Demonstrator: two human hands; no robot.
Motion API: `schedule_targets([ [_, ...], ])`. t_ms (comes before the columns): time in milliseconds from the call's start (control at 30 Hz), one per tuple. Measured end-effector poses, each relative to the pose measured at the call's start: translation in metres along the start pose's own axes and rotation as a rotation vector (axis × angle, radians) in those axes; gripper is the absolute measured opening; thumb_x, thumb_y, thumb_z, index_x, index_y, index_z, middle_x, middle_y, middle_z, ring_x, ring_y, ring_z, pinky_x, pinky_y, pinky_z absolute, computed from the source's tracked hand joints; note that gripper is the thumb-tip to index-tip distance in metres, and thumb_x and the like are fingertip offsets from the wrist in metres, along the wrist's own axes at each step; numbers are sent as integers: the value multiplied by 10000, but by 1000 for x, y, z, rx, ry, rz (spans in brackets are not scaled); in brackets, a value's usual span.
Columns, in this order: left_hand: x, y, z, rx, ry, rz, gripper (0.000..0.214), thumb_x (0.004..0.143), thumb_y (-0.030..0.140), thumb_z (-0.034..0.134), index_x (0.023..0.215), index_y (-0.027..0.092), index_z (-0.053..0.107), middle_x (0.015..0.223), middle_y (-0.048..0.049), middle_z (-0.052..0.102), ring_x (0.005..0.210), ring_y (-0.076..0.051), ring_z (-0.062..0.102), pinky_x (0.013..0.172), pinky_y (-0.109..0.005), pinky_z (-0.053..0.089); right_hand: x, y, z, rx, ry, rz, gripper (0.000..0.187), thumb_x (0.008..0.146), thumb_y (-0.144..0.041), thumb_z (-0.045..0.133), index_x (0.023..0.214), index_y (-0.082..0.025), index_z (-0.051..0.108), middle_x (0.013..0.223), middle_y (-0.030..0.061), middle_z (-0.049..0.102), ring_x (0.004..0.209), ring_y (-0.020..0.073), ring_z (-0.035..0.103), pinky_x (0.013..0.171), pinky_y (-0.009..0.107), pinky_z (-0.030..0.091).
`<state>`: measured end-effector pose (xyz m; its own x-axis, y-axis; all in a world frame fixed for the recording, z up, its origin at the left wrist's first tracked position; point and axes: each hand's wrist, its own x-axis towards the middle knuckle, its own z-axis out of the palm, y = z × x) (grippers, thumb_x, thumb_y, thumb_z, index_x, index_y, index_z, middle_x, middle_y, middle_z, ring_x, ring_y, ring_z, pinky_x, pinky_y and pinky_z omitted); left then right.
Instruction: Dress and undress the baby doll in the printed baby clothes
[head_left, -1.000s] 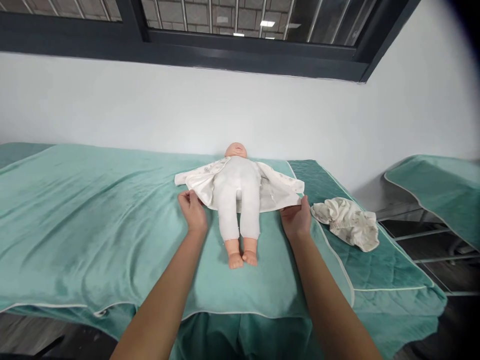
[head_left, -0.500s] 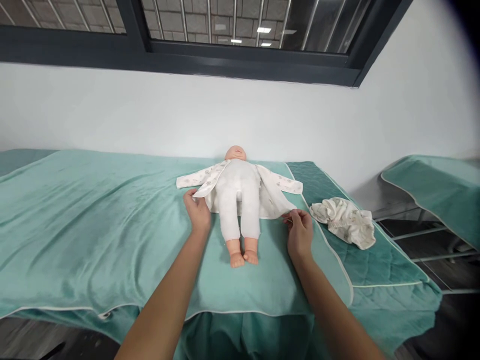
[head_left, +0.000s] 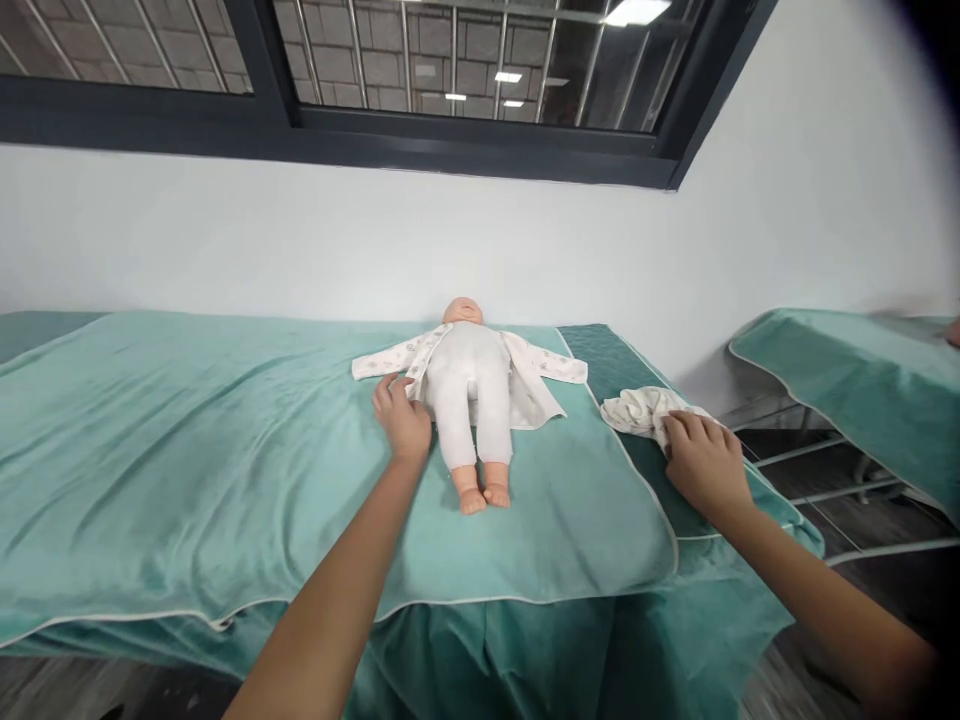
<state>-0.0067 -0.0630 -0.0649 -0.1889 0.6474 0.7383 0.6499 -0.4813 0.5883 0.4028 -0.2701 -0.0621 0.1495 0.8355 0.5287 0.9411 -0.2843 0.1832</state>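
Observation:
A baby doll (head_left: 471,385) with a white cloth body lies on its back on the teal towel (head_left: 225,450), head toward the wall. An open white patterned jacket (head_left: 536,375) is spread under it. My left hand (head_left: 403,420) rests on the jacket's left flap beside the doll's hip, fingers curled onto the cloth. My right hand (head_left: 703,458) lies on a crumpled white garment (head_left: 637,408) on the quilted teal cover to the right, fingers bent over it.
The bed (head_left: 525,640) stands against a white wall under a dark-framed barred window (head_left: 450,70). A second teal-covered bed (head_left: 862,380) stands to the right across a gap with metal rails. Someone's fingertip shows at the far right edge.
My right hand let go of the jacket's right flap and moved right onto the crumpled garment. My left hand stayed at the left flap. The view shifted slightly.

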Motion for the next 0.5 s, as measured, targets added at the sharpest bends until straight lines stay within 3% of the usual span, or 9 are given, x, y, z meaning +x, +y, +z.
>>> schedule_targets([
  [133,-7,5,-13,59,-241,196,356,748,36,491,1021,228,613,1205,-116,617,1195,-329,514,1022,-532,389,10,36,9,-3,-275,145,292,872,-248,474,1123,-157,594,1075,174,651,865,295,640,705,384,426],
  [267,-13,0,-27,131,-437,194,282,796,83,483,999,215,629,980,-119,692,1022,-327,604,949,-513,417,30,49,5,253,-470,181,208,797,-268,557,967,-162,614,899,133,672,735,245,627,633,326,390],
  [367,-18,-4,-39,117,-469,190,252,803,88,482,952,215,641,933,-110,703,957,-317,626,934,-508,421,42,40,-11,382,-570,124,61,749,-213,586,803,-208,613,747,77,663,682,222,606,637,319,380],
  [500,-21,-3,-49,42,-486,173,251,837,107,464,964,225,646,970,-102,711,1003,-304,636,919,-487,450,52,4,-44,484,-612,-12,120,686,-157,593,749,-242,649,760,44,673,732,209,608,678,310,395],
])
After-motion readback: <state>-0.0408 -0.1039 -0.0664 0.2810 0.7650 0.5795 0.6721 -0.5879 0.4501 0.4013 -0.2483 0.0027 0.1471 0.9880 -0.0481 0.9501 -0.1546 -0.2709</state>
